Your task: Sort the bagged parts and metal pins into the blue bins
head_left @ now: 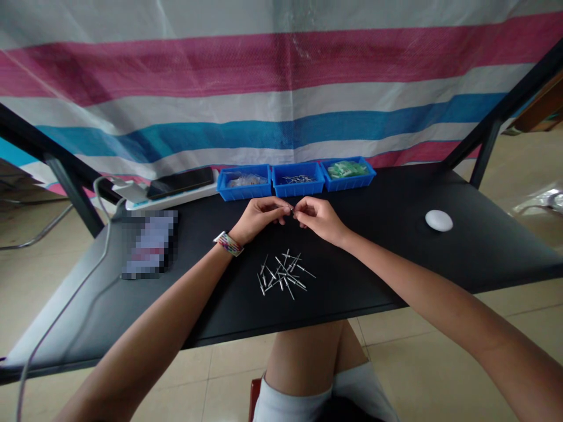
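My left hand (260,217) and my right hand (317,218) meet fingertip to fingertip over the black table (396,258), just in front of the blue bins. Both are pinched on one small metal piece (292,211) held between them; it is too small to name for sure, but looks like one of the rivets. A loose pile of several metal rivets (284,274) lies on the table nearer to me, below my hands. A coloured band is on my left wrist.
Three blue bins stand in a row at the back: left bin (244,182), middle bin (298,179) with metal pins, right bin (348,173) with green parts. A white round puck (438,220) lies right. A phone (180,181), charger and cable lie left.
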The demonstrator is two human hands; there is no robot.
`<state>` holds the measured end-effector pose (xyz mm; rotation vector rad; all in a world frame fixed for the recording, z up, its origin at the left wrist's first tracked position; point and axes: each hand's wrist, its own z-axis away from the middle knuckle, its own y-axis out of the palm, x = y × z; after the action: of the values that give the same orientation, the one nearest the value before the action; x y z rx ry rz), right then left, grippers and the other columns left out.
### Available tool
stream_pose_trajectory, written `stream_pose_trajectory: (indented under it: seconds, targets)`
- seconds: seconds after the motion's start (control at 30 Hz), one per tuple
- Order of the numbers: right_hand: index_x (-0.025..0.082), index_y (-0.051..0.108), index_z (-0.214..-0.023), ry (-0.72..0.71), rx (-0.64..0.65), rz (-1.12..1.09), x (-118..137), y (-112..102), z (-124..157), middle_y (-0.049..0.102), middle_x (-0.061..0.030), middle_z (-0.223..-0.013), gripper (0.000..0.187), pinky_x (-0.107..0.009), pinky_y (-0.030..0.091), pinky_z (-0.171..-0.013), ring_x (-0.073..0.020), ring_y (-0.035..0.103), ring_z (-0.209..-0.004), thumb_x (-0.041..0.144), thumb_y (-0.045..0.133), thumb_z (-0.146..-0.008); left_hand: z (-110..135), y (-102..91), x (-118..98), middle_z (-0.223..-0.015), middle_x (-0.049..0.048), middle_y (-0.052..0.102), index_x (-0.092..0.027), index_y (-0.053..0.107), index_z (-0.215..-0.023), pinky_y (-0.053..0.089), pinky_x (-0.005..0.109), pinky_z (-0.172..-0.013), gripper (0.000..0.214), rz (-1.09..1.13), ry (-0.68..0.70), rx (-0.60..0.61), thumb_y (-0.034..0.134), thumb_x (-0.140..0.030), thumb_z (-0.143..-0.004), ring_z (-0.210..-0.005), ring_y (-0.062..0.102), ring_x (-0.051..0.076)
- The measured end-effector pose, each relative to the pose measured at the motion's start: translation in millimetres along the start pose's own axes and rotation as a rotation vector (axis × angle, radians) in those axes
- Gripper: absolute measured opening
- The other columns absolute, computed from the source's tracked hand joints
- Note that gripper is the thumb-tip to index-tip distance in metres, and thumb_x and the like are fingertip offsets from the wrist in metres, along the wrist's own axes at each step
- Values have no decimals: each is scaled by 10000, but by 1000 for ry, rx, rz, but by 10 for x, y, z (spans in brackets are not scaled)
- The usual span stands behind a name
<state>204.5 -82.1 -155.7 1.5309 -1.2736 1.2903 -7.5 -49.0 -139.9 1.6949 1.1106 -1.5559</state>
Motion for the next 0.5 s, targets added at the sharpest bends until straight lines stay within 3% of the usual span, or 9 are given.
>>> stream_pose_trajectory:
  seconds: [0.2, 0.37, 0.5]
  targets:
    - [193, 672, -889, 17, -10, -49, -5, 9, -5, 720, -2, -807, 238, -263, 566, -587, -129, 654, -629, 369, 805, -801, -7, -14, 4, -1031, 99, 799, -145, 808, -970, 535, 242, -658, 330, -17, -1, 31, 845, -459, -875, -702, 652, 117]
    - [195, 681, -948, 22, -22, -29, -24, 18, 1, 752, -22, -901, 213, -248, 571, -583, -130, 709, -641, 365, 769, -855, -23, -29, 22, -915, 67, 767, -152, 729, -928, 536, 233, -685, 333, 27, 31, -26, 838, -464, -889, -773, 697, 141]
    - [206, 698, -974, 7, -38, -66, -4, 8, 11, 725, -1, -864, 234, -237, 565, -557, -122, 695, -618, 415, 757, -886, -23, -10, 33, -854, 66, 768, -149, 715, -948, 564, 265, -713, 376, 15, 16, 10, 869, -478, -850, -770, 713, 163]
